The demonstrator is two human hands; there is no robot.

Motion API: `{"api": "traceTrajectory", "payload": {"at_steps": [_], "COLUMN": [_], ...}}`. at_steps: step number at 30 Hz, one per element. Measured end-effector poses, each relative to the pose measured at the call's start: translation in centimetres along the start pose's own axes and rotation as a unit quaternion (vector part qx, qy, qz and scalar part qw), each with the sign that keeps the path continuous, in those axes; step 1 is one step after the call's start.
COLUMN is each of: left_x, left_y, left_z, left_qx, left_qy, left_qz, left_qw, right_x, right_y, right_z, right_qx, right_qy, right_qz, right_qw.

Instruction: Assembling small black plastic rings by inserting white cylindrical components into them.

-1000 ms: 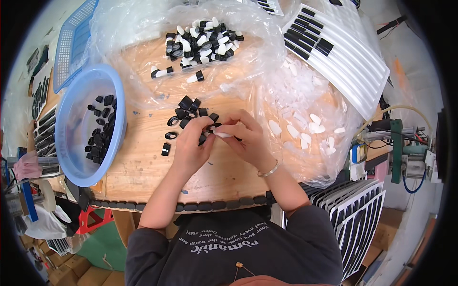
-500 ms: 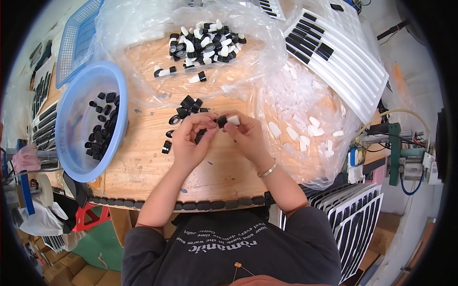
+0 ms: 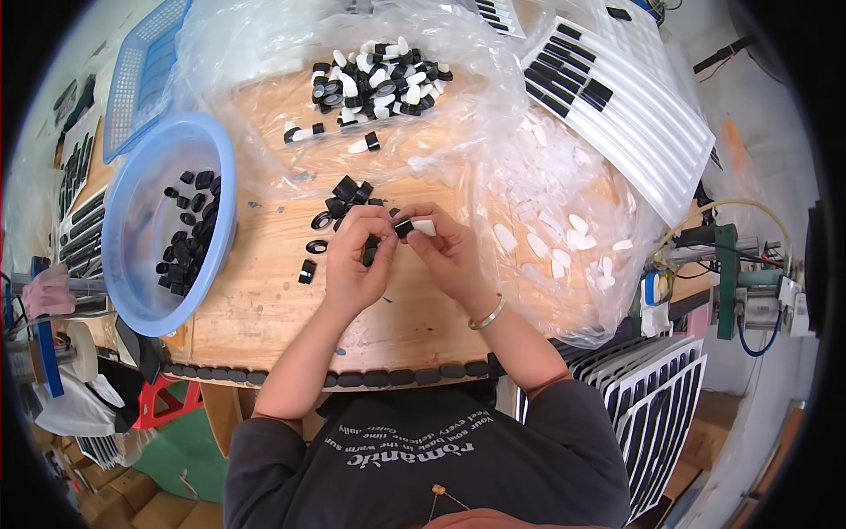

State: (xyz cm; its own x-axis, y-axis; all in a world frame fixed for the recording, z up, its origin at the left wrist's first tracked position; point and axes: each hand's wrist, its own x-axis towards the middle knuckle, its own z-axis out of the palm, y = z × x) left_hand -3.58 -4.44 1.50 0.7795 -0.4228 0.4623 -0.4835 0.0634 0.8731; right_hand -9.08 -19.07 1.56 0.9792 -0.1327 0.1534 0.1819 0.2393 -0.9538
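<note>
In front of me, over the wooden table (image 3: 256,304), my two hands meet. My right hand (image 3: 451,257) pinches a small black cap-like piece (image 3: 404,228) with a white oval piece (image 3: 425,227) sticking out of its right side. Curled up against the black end is my left hand (image 3: 357,264), its fingertips closed; what they grip is mostly hidden. Dark pieces show between and behind the left fingers. Just beyond that hand lies a small group of black caps and rings (image 3: 345,189), with a black ring (image 3: 316,247) and a black piece (image 3: 307,271) to its left.
A blue basin (image 3: 227,207) holding black pieces stands at left, by a blue basket (image 3: 113,132). Mixed black and white pieces (image 3: 381,79) lie on clear plastic at the back. White ovals (image 3: 538,245) lie on plastic at right, below a white ridged tray (image 3: 652,132).
Both hands have shifted slightly; the left has come a little closer to the right. The black piece with its white part has moved a little left and down, and its black end shows more plainly.
</note>
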Motion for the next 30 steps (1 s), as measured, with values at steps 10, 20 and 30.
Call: {"api": "traceTrajectory", "payload": {"at_steps": [10,20,30], "left_x": [0.7,-0.6,-0.5], "left_y": [0.5,-0.8,-0.4], "left_z": [0.7,0.5,0.7], "left_qx": [-0.161,-0.178,-0.091], "left_qy": [0.043,0.02,0.039], "left_qz": [-0.086,-0.087,-0.027], "left_qw": [0.982,0.98,0.995], "right_x": [-0.3,0.1,-0.1], "right_y": [-0.7,-2.3,-2.4], "right_z": [-0.6,-0.1,-0.5], "right_qx": [-0.287,-0.376,-0.392], "right_qy": [0.062,0.09,0.059], "right_qz": [-0.264,-0.291,-0.303], "right_qw": [0.919,0.875,0.867]}}
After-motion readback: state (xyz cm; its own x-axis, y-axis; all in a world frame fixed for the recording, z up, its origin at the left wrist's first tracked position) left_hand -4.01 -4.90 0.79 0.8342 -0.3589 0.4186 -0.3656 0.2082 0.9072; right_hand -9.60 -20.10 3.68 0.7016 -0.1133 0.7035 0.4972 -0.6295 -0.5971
